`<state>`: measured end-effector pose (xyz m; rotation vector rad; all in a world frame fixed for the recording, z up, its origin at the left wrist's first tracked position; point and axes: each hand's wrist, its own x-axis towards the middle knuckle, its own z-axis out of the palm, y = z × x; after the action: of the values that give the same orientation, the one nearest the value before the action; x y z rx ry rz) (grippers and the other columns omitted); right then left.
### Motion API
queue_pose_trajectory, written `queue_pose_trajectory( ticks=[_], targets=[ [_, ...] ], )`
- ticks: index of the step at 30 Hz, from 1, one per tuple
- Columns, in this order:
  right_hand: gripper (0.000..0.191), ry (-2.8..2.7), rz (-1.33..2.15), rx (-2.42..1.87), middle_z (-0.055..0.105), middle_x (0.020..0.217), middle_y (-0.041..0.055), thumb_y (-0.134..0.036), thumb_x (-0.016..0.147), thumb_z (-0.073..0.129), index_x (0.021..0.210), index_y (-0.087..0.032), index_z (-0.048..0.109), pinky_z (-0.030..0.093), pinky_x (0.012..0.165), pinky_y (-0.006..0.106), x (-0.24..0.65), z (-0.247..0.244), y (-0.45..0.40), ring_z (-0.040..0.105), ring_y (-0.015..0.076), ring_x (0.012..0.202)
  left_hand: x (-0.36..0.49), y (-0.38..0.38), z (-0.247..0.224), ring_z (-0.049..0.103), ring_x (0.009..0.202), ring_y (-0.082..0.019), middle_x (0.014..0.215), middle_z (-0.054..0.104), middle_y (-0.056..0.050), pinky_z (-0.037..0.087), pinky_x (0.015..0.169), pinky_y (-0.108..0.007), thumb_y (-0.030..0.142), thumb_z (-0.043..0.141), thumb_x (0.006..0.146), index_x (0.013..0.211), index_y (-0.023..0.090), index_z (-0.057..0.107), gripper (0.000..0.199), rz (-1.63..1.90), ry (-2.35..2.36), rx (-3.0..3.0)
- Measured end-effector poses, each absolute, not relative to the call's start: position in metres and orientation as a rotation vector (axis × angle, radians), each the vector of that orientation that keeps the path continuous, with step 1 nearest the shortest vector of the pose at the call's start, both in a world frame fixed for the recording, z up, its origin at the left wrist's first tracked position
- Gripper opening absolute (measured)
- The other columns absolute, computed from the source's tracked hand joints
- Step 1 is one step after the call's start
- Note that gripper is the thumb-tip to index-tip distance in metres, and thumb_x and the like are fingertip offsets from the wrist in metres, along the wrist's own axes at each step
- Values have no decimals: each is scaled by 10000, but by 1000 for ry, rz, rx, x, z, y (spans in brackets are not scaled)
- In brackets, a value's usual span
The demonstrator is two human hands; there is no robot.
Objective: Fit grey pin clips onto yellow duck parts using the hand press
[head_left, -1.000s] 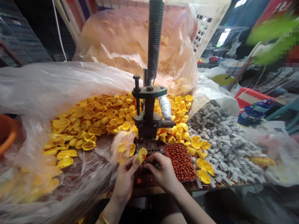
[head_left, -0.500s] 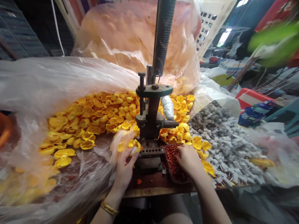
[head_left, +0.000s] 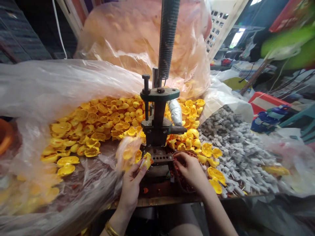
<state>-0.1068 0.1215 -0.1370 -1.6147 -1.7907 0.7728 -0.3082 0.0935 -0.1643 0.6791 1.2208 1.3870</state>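
Note:
My left hand (head_left: 131,185) is closed on a small yellow plastic shell (head_left: 148,160), with a pale piece against it between thumb and fingers. It is just left of the perforated metal block at the base of a hand press (head_left: 157,132). My right hand (head_left: 193,172) reaches over a shallow tray of small reddish-brown beads (head_left: 177,173) and covers much of it. Its thumb and fingers are pinched together near the tray's left side, close to the block. Whether a bead is between them I cannot make out.
Yellow plastic shells (head_left: 98,123) are heaped behind and left of the press. On the right lies a pile of grey box-like parts (head_left: 236,154) with thin pins. Clear plastic sheeting (head_left: 73,75) drapes the left side. A white perforated crate (head_left: 216,29) leans at the back.
My right hand has moved left and slightly up across the bead tray, towards the metal block. My left hand has shifted a little right with the yellow shell, which is now turned more upright.

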Motion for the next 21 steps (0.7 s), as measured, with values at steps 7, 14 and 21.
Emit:
queue_pose_trajectory(
  ticks=[7, 14, 21],
  targets=[
    [115, -1503, 1087, -1137, 730, 795, 39, -205, 769, 596, 794, -173, 703, 521, 732, 265, -156, -136, 105, 674, 175, 766, -301, 89, -157, 671, 941, -234, 1045, 741, -92, 536, 850, -320, 420, 809, 630, 1006, 171, 750, 454, 1372, 1147, 676],
    [89, -1368, 1260, -1106, 729, 759, 41, -226, 721, 653, 758, -182, 721, 546, 709, 298, -158, -138, 106, 677, 193, 739, -304, 87, -153, 670, 899, -209, 961, 749, -76, 536, 780, -277, 395, 830, 611, 906, 174, 764, 375, 1317, 1000, 517],
    [72, -1293, 1324, -1127, 719, 753, 33, -229, 692, 691, 730, -172, 715, 526, 715, 280, -159, -142, 108, 661, 177, 732, -309, 86, -154, 652, 991, -230, 1022, 742, -83, 492, 917, -338, 372, 812, 646, 968, 176, 751, 382, 1299, 962, 556]
  ],
)
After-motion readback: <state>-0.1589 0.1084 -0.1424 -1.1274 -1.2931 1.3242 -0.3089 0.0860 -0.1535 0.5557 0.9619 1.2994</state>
